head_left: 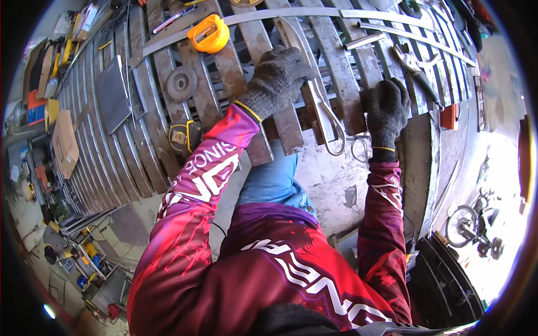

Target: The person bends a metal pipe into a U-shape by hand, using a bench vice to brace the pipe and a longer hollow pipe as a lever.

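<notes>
My left hand (277, 78), in a grey knit glove, is closed over a thin bent steel strip (322, 109). The strip lies across the rusty slats of the workbench (224, 67) and ends in a loop near the bench's front edge. My right hand (386, 109), also gloved, curls its fingers over the near end of a rusty slat (350, 106) just right of the strip. A small wire loop (358, 150) hangs below that hand. Both sleeves are red and purple.
On the slats lie an orange tape measure (208, 33), a grinding disc (181, 84), a yellow-black tape measure (184, 136), a dark plate (112, 92), locking pliers (417, 67) and a long flat steel strip (291, 14). A cardboard box (64, 143) sits left and a wheel (464, 225) stands on the floor right.
</notes>
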Motion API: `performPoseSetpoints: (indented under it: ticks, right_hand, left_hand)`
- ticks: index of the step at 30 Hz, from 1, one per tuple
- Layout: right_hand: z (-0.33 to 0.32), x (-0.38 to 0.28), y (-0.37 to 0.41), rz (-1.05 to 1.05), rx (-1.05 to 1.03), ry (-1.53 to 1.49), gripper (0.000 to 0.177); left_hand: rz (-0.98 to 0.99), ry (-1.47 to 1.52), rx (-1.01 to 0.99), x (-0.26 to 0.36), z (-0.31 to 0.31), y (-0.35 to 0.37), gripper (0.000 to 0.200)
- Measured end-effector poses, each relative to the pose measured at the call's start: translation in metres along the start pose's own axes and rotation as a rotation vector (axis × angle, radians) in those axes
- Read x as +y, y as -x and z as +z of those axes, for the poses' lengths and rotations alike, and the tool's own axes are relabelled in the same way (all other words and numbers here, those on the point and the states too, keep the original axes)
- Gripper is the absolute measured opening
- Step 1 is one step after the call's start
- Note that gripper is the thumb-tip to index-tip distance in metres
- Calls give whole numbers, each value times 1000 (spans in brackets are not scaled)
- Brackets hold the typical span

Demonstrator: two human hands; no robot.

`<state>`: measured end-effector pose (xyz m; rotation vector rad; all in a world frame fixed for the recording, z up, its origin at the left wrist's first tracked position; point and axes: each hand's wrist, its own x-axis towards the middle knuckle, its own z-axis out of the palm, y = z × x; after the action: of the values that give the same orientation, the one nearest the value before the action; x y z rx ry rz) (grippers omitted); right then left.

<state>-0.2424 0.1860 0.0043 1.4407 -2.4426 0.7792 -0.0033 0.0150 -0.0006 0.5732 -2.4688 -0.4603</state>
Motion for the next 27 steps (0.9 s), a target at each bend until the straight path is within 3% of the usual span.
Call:
performPoseSetpoints:
  ticks: [27]
  right_hand:
    - [-5, -3, 1, 34, 46, 9, 39]
  left_hand:
    - [125, -45, -77, 0, -6, -10, 16]
